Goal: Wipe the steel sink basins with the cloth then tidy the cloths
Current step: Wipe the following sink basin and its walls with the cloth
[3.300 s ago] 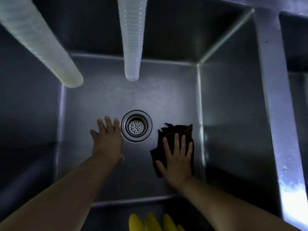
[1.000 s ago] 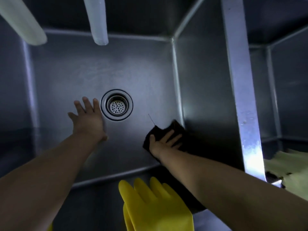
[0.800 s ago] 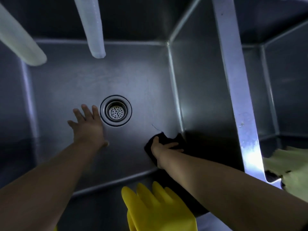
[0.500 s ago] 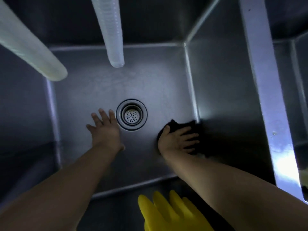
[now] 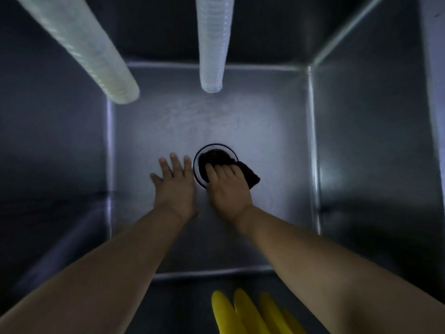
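We are pressing our right hand [image 5: 228, 186] on the dark cloth [image 5: 249, 175], fingers bent over it, covering the drain [image 5: 204, 150] in the middle of the basin [image 5: 240, 116] floor. Our left hand [image 5: 174, 186] is lying flat, fingers spread, at the drain's 9 o'clock. Two hoses [image 5: 212, 44] are hanging at 12 (ribbed, pale). A yellow glove [image 5: 240, 314] is showing at 6.

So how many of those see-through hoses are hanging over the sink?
2. One hose slants in from the upper left; the other hose hangs near the middle, above the drain. More could be out of view.
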Tool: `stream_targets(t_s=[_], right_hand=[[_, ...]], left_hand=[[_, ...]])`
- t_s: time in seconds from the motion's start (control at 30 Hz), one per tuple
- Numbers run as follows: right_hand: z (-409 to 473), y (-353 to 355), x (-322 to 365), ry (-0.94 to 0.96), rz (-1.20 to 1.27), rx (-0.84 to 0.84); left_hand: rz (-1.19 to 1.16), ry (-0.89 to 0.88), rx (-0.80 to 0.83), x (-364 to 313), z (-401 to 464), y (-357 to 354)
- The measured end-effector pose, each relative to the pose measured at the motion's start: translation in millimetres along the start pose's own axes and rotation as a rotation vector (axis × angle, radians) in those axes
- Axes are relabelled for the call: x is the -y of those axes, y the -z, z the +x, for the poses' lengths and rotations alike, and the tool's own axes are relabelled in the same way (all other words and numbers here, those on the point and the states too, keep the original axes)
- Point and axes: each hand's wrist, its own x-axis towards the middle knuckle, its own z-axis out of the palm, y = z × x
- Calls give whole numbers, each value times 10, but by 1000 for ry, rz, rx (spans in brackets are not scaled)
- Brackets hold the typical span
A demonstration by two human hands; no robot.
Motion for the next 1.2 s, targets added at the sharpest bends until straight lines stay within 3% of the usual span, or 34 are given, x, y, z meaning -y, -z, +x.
stream_targets(t_s=[0.1, 0.2, 0.33, 0.43, 0.57, 0.83, 1.03, 1.2], right_hand=[[86, 88, 149, -66, -75, 137], [146, 93, 180, -56, 12, 105], [156, 97, -28, 53, 77, 163], [197, 178, -115, 29, 182, 262], [211, 167, -153, 46, 240, 254], [239, 360, -236, 284, -69, 496], [224, 384, -82, 292, -444, 547], [267, 407, -18, 288, -340, 548]], left_hand=[[-35, -24, 0, 12, 21, -29], [-13, -38, 7, 18, 35, -33], [25, -44, 11, 10, 34, -31], [33, -36, 20, 3, 49, -36], [43, -29, 47, -32, 50, 2], [53, -13, 58, -62, 48, 48], [78, -13, 22, -74, 37, 26], [90, -14, 29, -75, 38, 27]])
